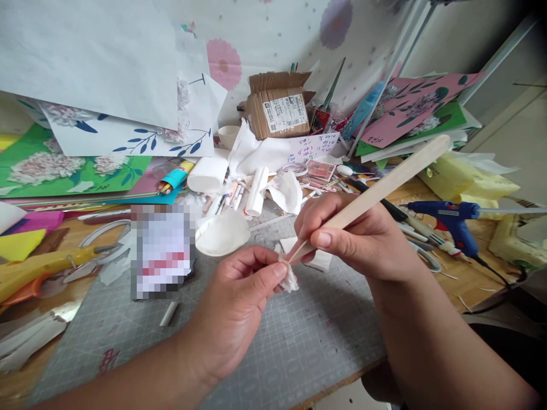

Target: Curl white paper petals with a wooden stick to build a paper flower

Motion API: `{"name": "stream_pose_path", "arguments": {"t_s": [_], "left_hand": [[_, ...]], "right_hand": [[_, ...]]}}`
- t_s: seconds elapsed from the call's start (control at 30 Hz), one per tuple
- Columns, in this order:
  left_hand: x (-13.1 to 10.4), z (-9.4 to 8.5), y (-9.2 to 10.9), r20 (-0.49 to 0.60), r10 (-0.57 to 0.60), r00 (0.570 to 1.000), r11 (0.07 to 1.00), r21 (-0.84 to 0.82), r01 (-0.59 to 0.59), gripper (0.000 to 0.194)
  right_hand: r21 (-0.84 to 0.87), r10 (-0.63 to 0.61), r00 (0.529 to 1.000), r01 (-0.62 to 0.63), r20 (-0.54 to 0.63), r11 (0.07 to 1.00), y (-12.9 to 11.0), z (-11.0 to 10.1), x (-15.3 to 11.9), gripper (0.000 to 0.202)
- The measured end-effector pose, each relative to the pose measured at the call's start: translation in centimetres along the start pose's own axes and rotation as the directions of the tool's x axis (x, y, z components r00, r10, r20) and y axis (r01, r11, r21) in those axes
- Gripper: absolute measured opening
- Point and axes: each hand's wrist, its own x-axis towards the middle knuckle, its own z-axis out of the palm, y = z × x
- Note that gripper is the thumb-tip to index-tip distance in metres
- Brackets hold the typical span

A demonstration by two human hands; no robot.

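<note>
My left hand (248,290) pinches a small crumpled piece of white tissue paper (289,280) between thumb and fingertips. Gripped like a pen in my right hand (350,236) is a flat wooden craft stick (384,185), its upper end pointing up to the right. The stick's lower tip meets the tissue paper at my left fingertips; the exact contact is partly hidden by the fingers. Both hands are above a grey cutting mat (316,341). Behind them lies a folded white paper (320,256), partly covered by my right hand.
A blue glue gun (457,219) with its cord lies at the right. On the left are yellow-handled scissors (43,270) and a blurred-out phone-like object (162,250). A white paper bowl (222,232), markers and a cardboard box (277,108) stand toward the back, beside flower pictures (77,171).
</note>
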Motion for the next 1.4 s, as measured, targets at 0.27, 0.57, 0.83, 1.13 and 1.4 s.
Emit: {"name": "stream_pose_path", "arguments": {"t_s": [0.27, 0.57, 0.83, 1.13, 1.4], "left_hand": [[-0.15, 0.02, 0.02, 0.012, 0.000, 1.000, 1.000, 0.001, 0.000, 0.019], [-0.18, -0.06, 0.12, 0.039, 0.010, 0.999, 1.000, -0.030, -0.009, 0.017], [-0.09, -0.07, 0.02, 0.045, 0.023, 0.999, 1.000, -0.022, -0.022, 0.016], [-0.15, -0.12, 0.07, 0.031, 0.032, 0.999, 0.999, -0.022, -0.032, 0.017], [-0.05, -0.09, -0.01, -0.002, 0.035, 0.999, 0.999, -0.004, -0.035, 0.016]], "right_hand": [[-0.024, 0.002, 1.000, -0.002, -0.002, 1.000, 0.01, 0.08, 0.14, 0.006], [0.026, 0.033, 0.999, -0.033, -0.003, 0.999, 0.07, -0.10, -0.07, 0.005], [0.042, 0.042, 0.999, -0.042, -0.003, 0.998, 0.17, -0.05, -0.11, 0.005], [-0.008, 0.015, 1.000, -0.015, 0.007, 1.000, 0.20, -0.17, -0.03, 0.005], [-0.115, -0.026, 1.000, 0.026, 0.005, 0.993, -0.01, -0.03, 0.19, 0.008]]}}
